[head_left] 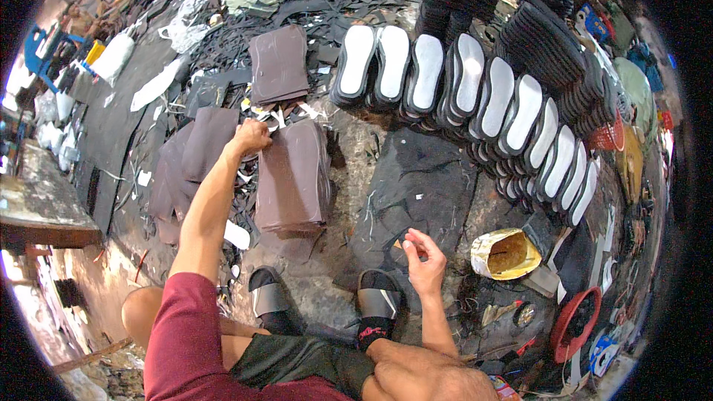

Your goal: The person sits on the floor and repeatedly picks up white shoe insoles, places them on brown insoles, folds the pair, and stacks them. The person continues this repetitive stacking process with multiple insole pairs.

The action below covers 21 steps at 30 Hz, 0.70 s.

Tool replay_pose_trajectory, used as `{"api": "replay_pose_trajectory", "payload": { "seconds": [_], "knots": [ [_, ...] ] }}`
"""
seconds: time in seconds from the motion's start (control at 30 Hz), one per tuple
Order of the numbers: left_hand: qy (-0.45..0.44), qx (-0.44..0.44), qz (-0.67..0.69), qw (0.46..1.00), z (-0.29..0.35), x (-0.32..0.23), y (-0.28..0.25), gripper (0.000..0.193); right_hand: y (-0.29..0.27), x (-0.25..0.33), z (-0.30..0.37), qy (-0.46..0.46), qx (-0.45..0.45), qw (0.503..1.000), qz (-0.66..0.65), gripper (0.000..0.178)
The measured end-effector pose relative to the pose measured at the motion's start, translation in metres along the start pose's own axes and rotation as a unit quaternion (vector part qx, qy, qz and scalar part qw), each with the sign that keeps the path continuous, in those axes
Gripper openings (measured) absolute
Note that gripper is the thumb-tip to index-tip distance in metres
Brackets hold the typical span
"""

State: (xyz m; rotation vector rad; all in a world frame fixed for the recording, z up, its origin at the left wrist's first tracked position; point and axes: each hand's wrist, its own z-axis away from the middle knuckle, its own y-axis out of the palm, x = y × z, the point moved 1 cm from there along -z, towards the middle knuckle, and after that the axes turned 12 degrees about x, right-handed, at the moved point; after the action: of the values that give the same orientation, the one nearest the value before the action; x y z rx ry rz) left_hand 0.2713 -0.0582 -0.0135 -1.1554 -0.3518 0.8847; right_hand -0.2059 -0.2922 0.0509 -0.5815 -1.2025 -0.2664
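My left hand (254, 137) reaches forward with its fingers curled at the far left corner of a stack of brown sheets (293, 178). What its fingertips hold, if anything, is hidden. Close by on the left lie more loose brown sheets (210, 145), and a second brown pile (279, 65) sits just beyond. Above the dark floor near my right foot hovers my right hand (427, 263), its fingers bent and the thumb slightly apart from the index finger. I see nothing held in it.
Stacked black soles with white tops (470, 74) curve across the right, backed by tall black stacks (542, 41). A yellowish open container (506, 254) and a red basin (575, 324) stand to my right. Black scraps (327, 18) cover the far floor; a wooden surface (48, 204) edges the left.
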Motion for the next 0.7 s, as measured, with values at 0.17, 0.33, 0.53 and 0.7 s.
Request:
{"api": "replay_pose_trajectory", "payload": {
  "seconds": [0.17,0.33,0.53,0.7],
  "knots": [
    [0.316,0.268,0.291,0.862,0.091,-0.172,-0.006,0.027,-0.001,0.000,0.000,0.118,0.109,0.954,-0.254,0.043],
    [0.371,0.078,0.216,0.900,0.238,-0.343,0.023,0.033,0.010,0.044,-0.029,0.066,0.163,0.951,-0.254,0.045],
    [0.248,0.009,0.463,0.851,0.234,-0.338,0.025,0.029,-0.066,-0.003,-0.049,-0.033,0.014,0.985,-0.172,0.040],
    [0.243,-0.157,0.399,0.870,0.115,-0.352,-0.003,0.039,-0.070,-0.040,-0.052,-0.101,-0.275,0.909,0.295,0.073]
  ]
}}
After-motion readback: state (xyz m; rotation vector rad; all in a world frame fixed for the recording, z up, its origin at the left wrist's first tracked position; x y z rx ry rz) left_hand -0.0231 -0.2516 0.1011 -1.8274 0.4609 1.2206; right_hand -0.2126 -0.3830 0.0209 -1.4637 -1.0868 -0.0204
